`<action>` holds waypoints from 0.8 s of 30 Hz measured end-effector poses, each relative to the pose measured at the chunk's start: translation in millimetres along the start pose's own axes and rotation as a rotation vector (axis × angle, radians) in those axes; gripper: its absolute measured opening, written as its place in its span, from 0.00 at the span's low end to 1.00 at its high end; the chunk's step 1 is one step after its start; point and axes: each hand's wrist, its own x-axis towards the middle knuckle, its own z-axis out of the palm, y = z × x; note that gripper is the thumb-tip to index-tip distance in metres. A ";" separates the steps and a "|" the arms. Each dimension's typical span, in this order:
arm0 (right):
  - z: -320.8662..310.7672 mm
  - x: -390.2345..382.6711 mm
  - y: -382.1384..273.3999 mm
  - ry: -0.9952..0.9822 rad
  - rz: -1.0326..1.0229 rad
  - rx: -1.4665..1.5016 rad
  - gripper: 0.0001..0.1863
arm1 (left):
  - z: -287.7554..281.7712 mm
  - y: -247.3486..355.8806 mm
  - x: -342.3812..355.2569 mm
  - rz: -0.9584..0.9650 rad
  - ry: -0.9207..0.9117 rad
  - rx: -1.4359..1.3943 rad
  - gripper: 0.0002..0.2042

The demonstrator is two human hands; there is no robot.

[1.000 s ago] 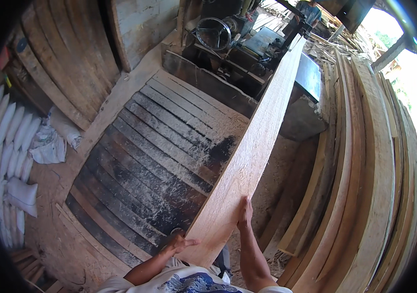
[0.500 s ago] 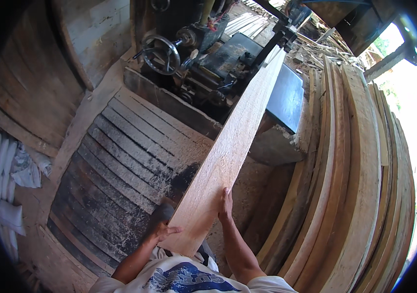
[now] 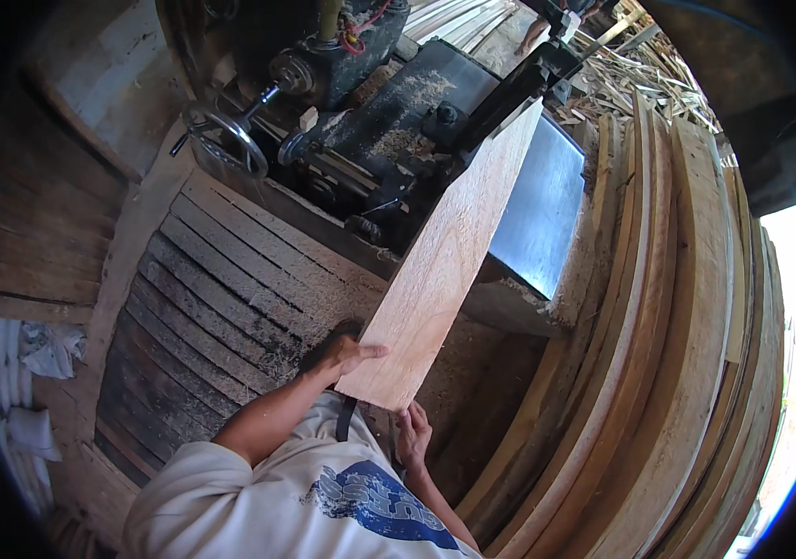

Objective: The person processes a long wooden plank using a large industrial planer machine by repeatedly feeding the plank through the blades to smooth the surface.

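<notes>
A long pale wooden board (image 3: 444, 261) slants away from me, its far end reaching the dark upright part of a sawing machine (image 3: 510, 102). My left hand (image 3: 349, 359) grips the board's left edge close to the near end, thumb on top and fingers hidden underneath. At the near right corner, my right hand (image 3: 413, 436) is closed with its fingertips on the board's end. Under the board's far part lies the machine's smooth metal table (image 3: 537, 224). The blade itself cannot be made out.
A metal handwheel (image 3: 225, 140) juts from the machine at left. Long planks (image 3: 687, 326) stand stacked along the right side. Sawdust covers the slatted wooden floor (image 3: 221, 279). Scrap strips (image 3: 673, 79) are heaped at the back, and white sacks (image 3: 6, 391) are piled at far left.
The board has moved forward, away from me, along the machine. My right hand has shifted from the board's right edge back to its near corner. My left hand has gone forward with the board.
</notes>
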 end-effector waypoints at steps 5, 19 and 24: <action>13.7 120.0 -52.6 0.181 -0.129 0.047 0.18 | 10.6 97.1 90.2 0.004 -0.054 -0.060 0.27; -48.5 440.7 -167.6 -0.175 -0.132 0.104 0.36 | -47.1 -7.0 117.5 -0.140 0.398 0.202 0.26; -69.8 427.6 -135.7 -0.152 -0.055 0.274 0.37 | -58.8 28.0 64.5 -0.101 0.477 0.404 0.31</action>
